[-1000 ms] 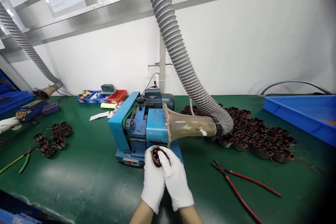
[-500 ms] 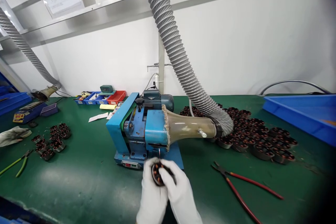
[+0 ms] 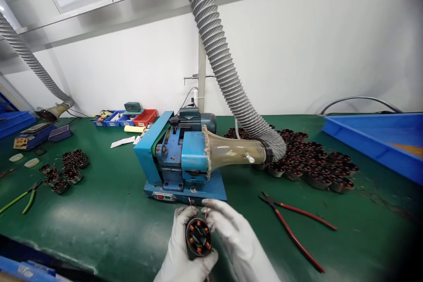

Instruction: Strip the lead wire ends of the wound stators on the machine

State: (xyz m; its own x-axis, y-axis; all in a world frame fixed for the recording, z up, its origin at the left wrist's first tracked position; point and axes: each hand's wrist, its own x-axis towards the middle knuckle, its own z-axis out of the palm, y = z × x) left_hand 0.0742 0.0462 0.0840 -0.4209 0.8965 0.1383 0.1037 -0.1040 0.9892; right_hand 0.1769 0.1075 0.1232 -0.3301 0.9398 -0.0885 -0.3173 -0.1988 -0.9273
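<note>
A round motor stator [image 3: 198, 237] with dark body and copper windings faces up, held from the left by my white-gloved left hand [image 3: 180, 246]. My left thumb wraps its lower edge. At the stator's upper right, my right hand [image 3: 236, 235], gloved too, has its fingertips pinched around a thin copper wire lead [image 3: 206, 215]. Another lead [image 3: 191, 205] sticks up near my left fingertips, and one hangs below the stator. Just beyond both hands stands a blue bench machine [image 3: 194, 156] with a motor and a tan suction funnel [image 3: 234, 150].
Many stators [image 3: 317, 163] crowd the right side of the green bench [image 3: 115, 220]; a smaller group [image 3: 68, 172] lies left. Red-handled pliers [image 3: 294, 229] lie right, green-handled pliers [image 3: 24, 198] left. A grey hose [image 3: 218, 53] descends to the funnel. A blue tray [image 3: 373, 136] stands far right.
The stator has come back from the machine, nearer to me, and its winding face shows more fully. My right hand has shifted from the stator's face to a lead at its upper edge.
</note>
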